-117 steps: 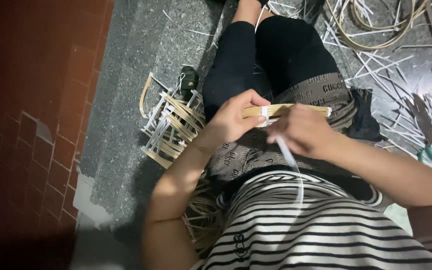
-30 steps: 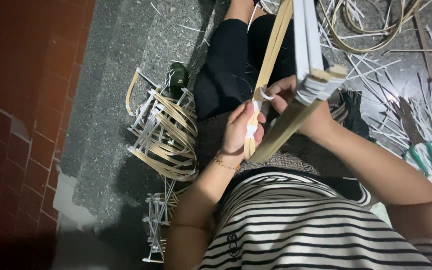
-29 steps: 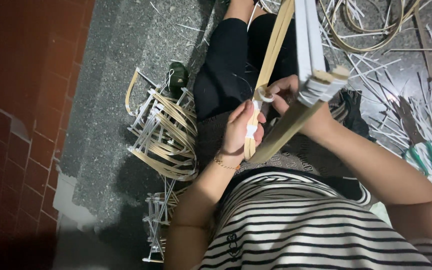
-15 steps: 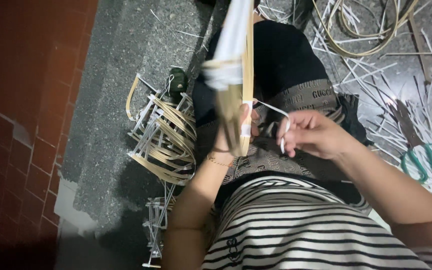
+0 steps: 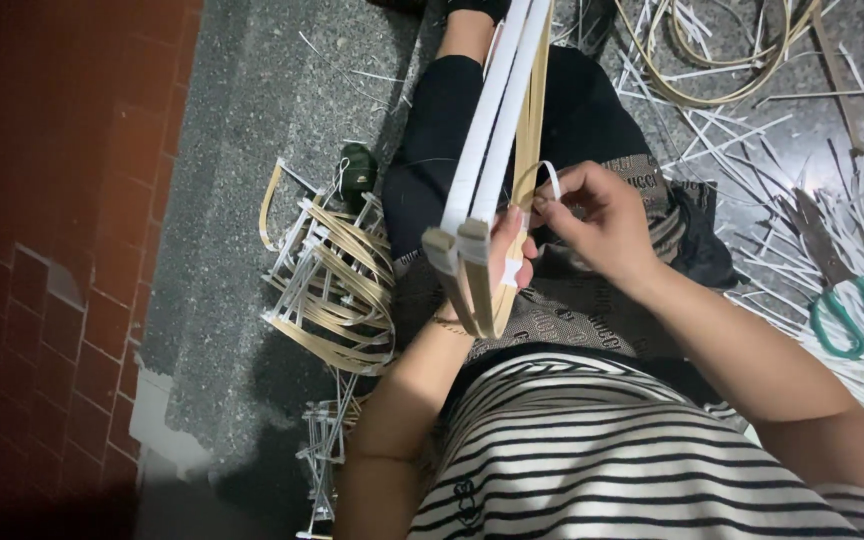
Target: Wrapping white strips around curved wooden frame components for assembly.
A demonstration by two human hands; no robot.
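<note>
My left hand [image 5: 507, 255] grips a bundle of long flat bamboo slats [image 5: 492, 150], white and tan, that point away from me over my lap. Most of that hand is hidden behind the slats' near ends. My right hand [image 5: 597, 215] pinches a thin white strip [image 5: 550, 178] that loops beside the slats, just right of my left hand. Both hands are over my knees in black trousers [image 5: 432, 170].
A pile of bent bamboo frames [image 5: 337, 285] lies on the grey stone floor to my left, with a dark green spool [image 5: 357, 168] beside it. Loose white strips and cane rings [image 5: 712, 60] litter the right side. Green-handled scissors [image 5: 857, 315] lie at far right. A red brick wall [image 5: 42, 250] stands on the left.
The slat bundle has swung so its near ends now point at me. My right hand has moved closer to the slats, pulling the thin white strip into a loop.
</note>
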